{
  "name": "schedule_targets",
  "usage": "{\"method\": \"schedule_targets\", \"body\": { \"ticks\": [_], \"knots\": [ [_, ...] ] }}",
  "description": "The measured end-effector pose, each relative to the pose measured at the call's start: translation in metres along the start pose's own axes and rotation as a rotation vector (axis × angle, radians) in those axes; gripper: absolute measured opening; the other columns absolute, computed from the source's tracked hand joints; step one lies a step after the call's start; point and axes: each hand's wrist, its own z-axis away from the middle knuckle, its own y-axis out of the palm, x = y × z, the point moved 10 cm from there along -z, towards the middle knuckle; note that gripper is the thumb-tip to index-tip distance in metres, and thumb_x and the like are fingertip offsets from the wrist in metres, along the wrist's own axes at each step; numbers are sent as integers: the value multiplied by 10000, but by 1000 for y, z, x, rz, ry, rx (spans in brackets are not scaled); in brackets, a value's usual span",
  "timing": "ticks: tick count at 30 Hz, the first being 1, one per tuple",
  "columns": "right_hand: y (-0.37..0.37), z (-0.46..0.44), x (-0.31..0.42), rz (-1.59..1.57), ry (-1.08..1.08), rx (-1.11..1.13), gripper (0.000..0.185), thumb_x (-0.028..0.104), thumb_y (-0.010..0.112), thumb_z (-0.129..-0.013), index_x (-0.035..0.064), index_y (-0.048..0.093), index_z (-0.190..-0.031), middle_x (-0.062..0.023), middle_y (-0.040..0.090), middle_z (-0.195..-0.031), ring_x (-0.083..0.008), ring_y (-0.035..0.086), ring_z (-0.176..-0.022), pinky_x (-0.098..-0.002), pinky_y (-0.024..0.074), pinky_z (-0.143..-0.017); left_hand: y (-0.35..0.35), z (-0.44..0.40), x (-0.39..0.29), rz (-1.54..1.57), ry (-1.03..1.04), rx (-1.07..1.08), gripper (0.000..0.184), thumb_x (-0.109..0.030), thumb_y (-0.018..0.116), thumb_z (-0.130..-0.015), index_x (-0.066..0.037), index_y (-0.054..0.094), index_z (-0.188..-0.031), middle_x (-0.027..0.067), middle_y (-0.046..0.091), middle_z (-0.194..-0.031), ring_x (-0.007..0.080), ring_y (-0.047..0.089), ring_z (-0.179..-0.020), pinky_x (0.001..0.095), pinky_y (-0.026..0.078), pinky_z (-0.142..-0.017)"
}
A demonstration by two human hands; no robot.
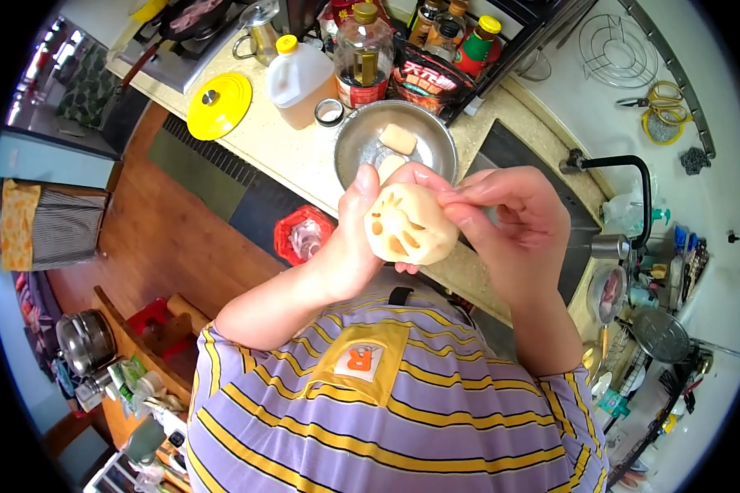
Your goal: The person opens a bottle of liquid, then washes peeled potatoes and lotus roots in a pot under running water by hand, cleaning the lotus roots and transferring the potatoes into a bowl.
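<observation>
A peeled piece of lotus root (429, 223), pale with brown-edged holes in its cut face, is held up in front of my body. My left hand (349, 242) is closed around it from the left and below. At its upper right edge, my right hand (524, 218) pinches with thumb and forefinger; whatever lies between those fingertips is too small to make out. Behind the hands, a metal bowl (347, 135) on the counter contains a pale peeled chunk (398, 139) and another light piece, partly hidden by my left hand.
Left of the bowl stand a small open jar (330, 112), a plastic jug (300, 86) and a yellow lid (219, 107). The dark sink (510, 152) with a black faucet (633, 160) is on the right. Below the counter edge sits a red-lined bin (292, 234).
</observation>
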Motion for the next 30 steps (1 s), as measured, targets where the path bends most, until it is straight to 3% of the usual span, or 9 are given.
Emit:
{"method": "schedule_targets", "body": {
  "ticks": [3,6,8,11,13,17,20,22,30],
  "knots": [
    [-9,2,-14,-339,181,-176,254,-66,648,-866,17,537,-1079,-86,650,-966,-149,650,-892,-260,513,-796,5,4,-1,40,-28,-29,1046,-945,168,-728,-35,462,-1152,81,595,-888,129,547,-606,217,422,-515],
    [-37,6,-15,-159,142,-266,142,12,498,-970,18,497,-1112,-64,597,-879,-116,595,-833,-265,485,-770,8,7,-15,-120,99,-47,1114,-972,135,-659,-26,458,-1153,83,596,-899,127,553,-580,207,428,-502],
    [-51,10,-16,-166,66,-224,128,76,465,-1004,21,506,-1112,-41,561,-875,-98,556,-783,-258,457,-762,7,13,-25,-202,194,-31,1091,-923,89,-692,-20,457,-1181,64,580,-961,109,562,-760,212,444,-673],
    [-71,19,-17,575,141,-203,357,63,603,-915,36,503,-1256,-70,594,-1019,-180,581,-920,-317,458,-849,4,19,-31,-231,312,-18,954,-829,116,-829,-22,458,-1205,45,550,-997,100,520,-908,237,416,-812],
    [-51,9,5,1483,-10,-21,545,60,703,-830,59,496,-1335,-95,609,-1147,-235,587,-1059,-355,454,-924,3,22,-34,-272,311,-32,956,-831,125,-832,-16,461,-1204,51,548,-996,109,517,-919,246,412,-814],
    [-45,12,16,738,45,-54,685,64,823,-659,66,577,-1299,-128,538,-1369,-289,485,-1299,-395,372,-1084,6,22,-31,-288,319,-28,930,-809,143,-861,-8,471,-1201,63,552,-996,131,526,-915,259,415,-814],
    [-21,16,35,344,-54,35,632,140,851,-649,40,624,-1230,-108,603,-1280,-291,518,-1254,-385,396,-1063,12,20,-30,-312,331,-20,897,-777,139,-890,-4,477,-1195,73,560,-989,145,535,-898,265,417,-816],
    [-2,11,53,403,-103,116,525,203,854,-639,74,697,-1123,-57,620,-1260,-287,557,-1177,-398,449,-996,17,18,-27,-296,332,-19,874,-750,123,-911,-3,482,-1190,78,566,-982,149,539,-890,269,418,-815],
    [15,9,66,429,-235,213,359,121,795,-712,127,711,-1062,-11,704,-1055,-258,618,-1046,-379,475,-916,34,16,-24,-231,354,41,834,-705,71,-932,-21,504,-1135,62,569,-957,130,536,-877,255,422,-772]
  ]
}}
